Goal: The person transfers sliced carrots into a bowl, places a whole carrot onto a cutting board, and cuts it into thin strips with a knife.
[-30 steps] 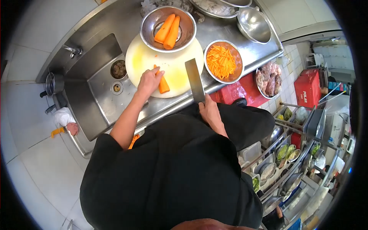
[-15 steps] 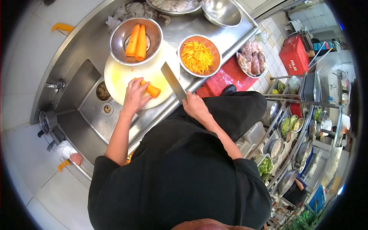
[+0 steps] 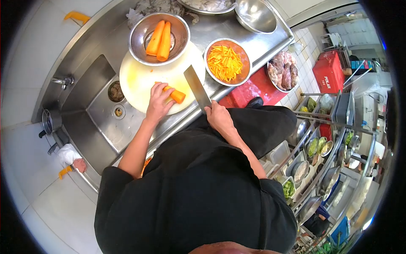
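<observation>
My left hand (image 3: 158, 100) grips a peeled carrot (image 3: 177, 97) on the round white cutting board (image 3: 134, 98), its fingers over the carrot's upper end. My right hand (image 3: 220, 117) is closed round the handle of a cleaver (image 3: 197, 88), whose broad blade points up and left over the board's right edge, apart from the carrot. Two whole carrots (image 3: 164, 41) lie in a metal colander (image 3: 136, 44) resting on the board's far part. Right of the board, another colander (image 3: 248, 73) holds shredded carrot (image 3: 224, 63).
A steel sink (image 3: 99, 120) with a tap (image 3: 63, 81) lies left. An empty metal bowl (image 3: 256, 16) stands at the back. A bowl of meat (image 3: 282, 72) is beside a red surface (image 3: 253, 88). Shelves with food containers (image 3: 313, 147) fill the right.
The camera view has shifted and turned. My left hand has changed its hold on the carrot, which now lies more slanted. My right hand still holds the cleaver beside the board.
</observation>
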Demonstrator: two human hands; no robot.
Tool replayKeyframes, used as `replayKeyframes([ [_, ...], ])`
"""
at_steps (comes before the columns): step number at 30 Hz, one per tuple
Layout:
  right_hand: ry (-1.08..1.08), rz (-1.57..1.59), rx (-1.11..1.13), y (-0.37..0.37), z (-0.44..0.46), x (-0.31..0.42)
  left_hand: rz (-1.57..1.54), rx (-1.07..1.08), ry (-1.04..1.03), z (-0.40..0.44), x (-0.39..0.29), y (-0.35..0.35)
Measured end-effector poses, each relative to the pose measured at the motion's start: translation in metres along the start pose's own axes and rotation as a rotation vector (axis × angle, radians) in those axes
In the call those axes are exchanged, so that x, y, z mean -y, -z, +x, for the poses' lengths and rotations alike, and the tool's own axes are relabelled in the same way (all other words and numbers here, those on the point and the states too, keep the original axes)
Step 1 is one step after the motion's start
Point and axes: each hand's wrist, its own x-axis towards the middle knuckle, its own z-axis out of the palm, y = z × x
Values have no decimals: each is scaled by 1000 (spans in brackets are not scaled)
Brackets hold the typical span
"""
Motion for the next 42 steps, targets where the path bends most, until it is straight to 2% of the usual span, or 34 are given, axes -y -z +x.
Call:
replayKeyframes([
  [7, 61, -11, -68, -4, -2, -3, 45, 55, -13, 7, -9, 6],
  [24, 144, -94, -160, -18, -6, -10, 0, -6, -84, -3, -1, -7],
  [28, 132, -210, -66, -9, -4, -5, 51, -62, -84, -11, 5, -13],
  [32, 128, -155, -124, 0, -14, -1, 8, -82, -33, -15, -6, -5],
  [42, 189, -194, -46, 9, -24, 3, -51, -109, 6, -11, -13, 2],
])
